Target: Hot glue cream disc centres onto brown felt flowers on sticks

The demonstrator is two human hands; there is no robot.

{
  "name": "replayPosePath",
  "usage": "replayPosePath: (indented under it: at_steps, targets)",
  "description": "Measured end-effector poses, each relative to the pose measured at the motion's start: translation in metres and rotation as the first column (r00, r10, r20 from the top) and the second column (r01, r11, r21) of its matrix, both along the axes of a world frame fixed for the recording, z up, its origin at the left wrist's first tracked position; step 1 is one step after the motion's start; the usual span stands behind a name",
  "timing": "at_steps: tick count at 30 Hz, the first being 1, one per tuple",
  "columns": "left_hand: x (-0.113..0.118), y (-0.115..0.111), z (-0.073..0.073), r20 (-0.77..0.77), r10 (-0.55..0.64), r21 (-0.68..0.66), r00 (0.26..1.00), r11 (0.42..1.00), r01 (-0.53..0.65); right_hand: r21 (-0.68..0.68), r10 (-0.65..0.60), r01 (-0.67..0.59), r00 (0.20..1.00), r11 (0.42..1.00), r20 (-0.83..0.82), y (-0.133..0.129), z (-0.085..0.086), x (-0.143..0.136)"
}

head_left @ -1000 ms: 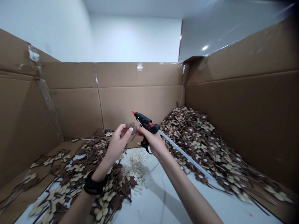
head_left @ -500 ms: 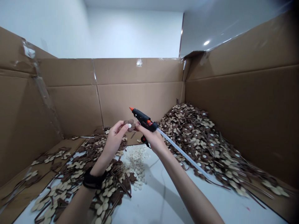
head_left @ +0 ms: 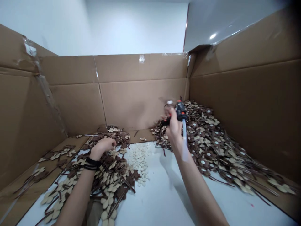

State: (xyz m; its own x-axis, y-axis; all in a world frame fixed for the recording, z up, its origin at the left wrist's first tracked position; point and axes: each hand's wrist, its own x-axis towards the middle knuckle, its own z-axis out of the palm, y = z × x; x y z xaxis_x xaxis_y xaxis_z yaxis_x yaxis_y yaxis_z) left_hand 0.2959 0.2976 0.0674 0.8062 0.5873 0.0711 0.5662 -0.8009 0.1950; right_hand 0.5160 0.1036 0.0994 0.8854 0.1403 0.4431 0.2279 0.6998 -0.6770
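Observation:
In the head view, my right hand (head_left: 175, 125) is wrapped around a black glue gun (head_left: 181, 110) with orange parts, raised beside the right-hand pile. A clear glue stick (head_left: 184, 135) sticks out of its back end. Blurred by motion, a brown flower with a white centre (head_left: 169, 103) shows at the fingers of this hand. My left hand (head_left: 103, 147) reaches into the left pile of brown and cream flower pieces (head_left: 110, 171), its fingers curled. What they pinch, if anything, is too small to make out.
Small cream discs (head_left: 139, 160) lie on the white board (head_left: 150, 204) between the hands. A tall heap of brown and cream flowers (head_left: 211, 141), several with white centres, fills the right side. Cardboard walls (head_left: 141, 97) stand at the back and both sides.
My hands have parted. The right has swung right with the glue gun and the brown flower, towards the right heap; the left has let go of the flower and dropped to the left pile.

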Motion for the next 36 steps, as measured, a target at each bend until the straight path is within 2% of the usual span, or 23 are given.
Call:
replayPosePath:
  at_steps: [2, 5, 8, 11, 14, 16, 18, 20, 24, 27, 29, 33, 36]
  targets:
    - [0.005, 0.013, -0.017, -0.091, -0.018, -0.029, 0.996, 0.999, 0.016, 0.083, -0.123, 0.131, 0.989, 0.988, -0.087, 0.004, -0.004, 0.016]
    - [0.019, 0.022, -0.042, -0.146, -0.089, -0.056, 0.985, 0.995, 0.081, 0.023, -0.142, 0.143, 0.99, 0.989, -0.024, 0.003, -0.006, 0.022]
    - [0.031, 0.022, -0.065, -0.165, -0.126, -0.072, 0.978, 0.991, 0.116, -0.015, -0.065, 0.065, 0.998, 0.998, -0.004, -0.001, -0.002, 0.011]
    - [0.037, 0.019, -0.08, -0.127, -0.12, -0.073, 0.985, 0.991, 0.112, -0.059, 0.067, -0.069, 0.997, 0.996, -0.04, -0.004, 0.008, -0.007]
    - [0.038, 0.014, -0.086, -0.035, -0.112, -0.072, 0.993, 0.991, 0.109, -0.163, 0.148, -0.149, 0.989, 0.975, -0.018, -0.009, 0.016, -0.021]
    - [0.039, 0.011, -0.086, 0.045, -0.101, -0.09, 0.994, 0.99, 0.104, -0.24, 0.197, -0.184, 0.98, 0.953, 0.032, -0.014, 0.02, -0.027]
    - [0.04, 0.009, -0.08, 0.147, -0.085, -0.123, 0.985, 0.987, 0.104, -0.298, 0.263, -0.223, 0.96, 0.928, 0.099, -0.018, 0.021, -0.03]
    - [0.041, 0.008, -0.068, 0.264, -0.077, -0.169, 0.961, 0.978, 0.125, -0.354, 0.324, -0.249, 0.931, 0.901, 0.17, -0.022, 0.021, -0.031]
    - [0.038, -0.002, -0.026, 0.494, -0.069, -0.284, 0.866, 0.93, 0.236, -0.545, 0.453, -0.24, 0.841, 0.803, 0.296, -0.027, 0.017, -0.03]
    - [0.028, -0.023, 0.008, 0.593, -0.051, -0.353, 0.804, 0.881, 0.315, -0.655, 0.542, -0.233, 0.778, 0.719, 0.318, -0.029, 0.015, -0.032]
    - [0.019, -0.04, 0.026, 0.658, -0.011, -0.428, 0.753, 0.817, 0.387, -0.691, 0.578, -0.24, 0.756, 0.682, 0.308, -0.029, 0.014, -0.035]
    - [0.008, -0.07, 0.047, 0.74, 0.174, -0.601, 0.65, 0.607, 0.521, -0.706, 0.579, -0.249, 0.769, 0.663, 0.272, -0.029, 0.016, -0.04]
    - [0.005, -0.081, 0.053, 0.735, 0.2, -0.631, 0.648, 0.552, 0.545, -0.7, 0.575, -0.239, 0.764, 0.673, 0.292, -0.029, 0.016, -0.037]
